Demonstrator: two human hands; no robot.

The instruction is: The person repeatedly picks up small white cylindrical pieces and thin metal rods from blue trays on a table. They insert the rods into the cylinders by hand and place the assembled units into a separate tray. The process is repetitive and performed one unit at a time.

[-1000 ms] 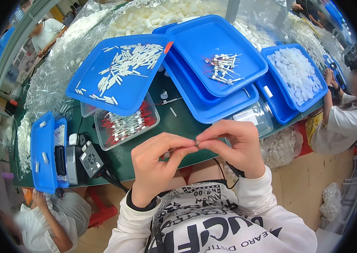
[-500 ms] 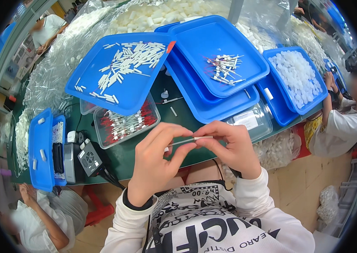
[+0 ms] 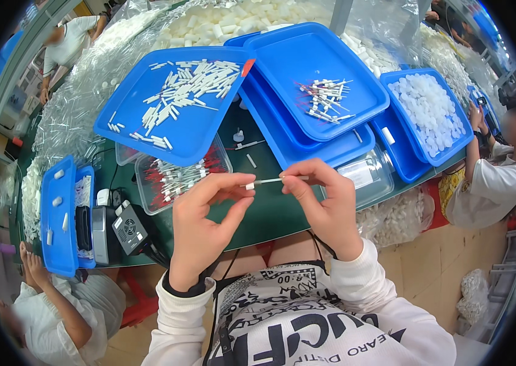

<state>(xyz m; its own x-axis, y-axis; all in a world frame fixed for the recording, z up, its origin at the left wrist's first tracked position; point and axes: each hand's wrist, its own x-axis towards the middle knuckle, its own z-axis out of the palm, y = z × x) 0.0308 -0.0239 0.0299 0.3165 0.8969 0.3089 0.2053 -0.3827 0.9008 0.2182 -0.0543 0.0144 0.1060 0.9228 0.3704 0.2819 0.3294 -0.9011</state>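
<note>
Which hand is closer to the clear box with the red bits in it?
Left. In this view, the left hand overlaps the near right corner of the clear box; the right hand is farther off to its right.

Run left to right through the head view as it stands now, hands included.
Narrow blue tray with a few white cylinders, dark box with a round vent, left hand, slim pale rod, right hand, blue tray full of small whitish pieces.
</note>
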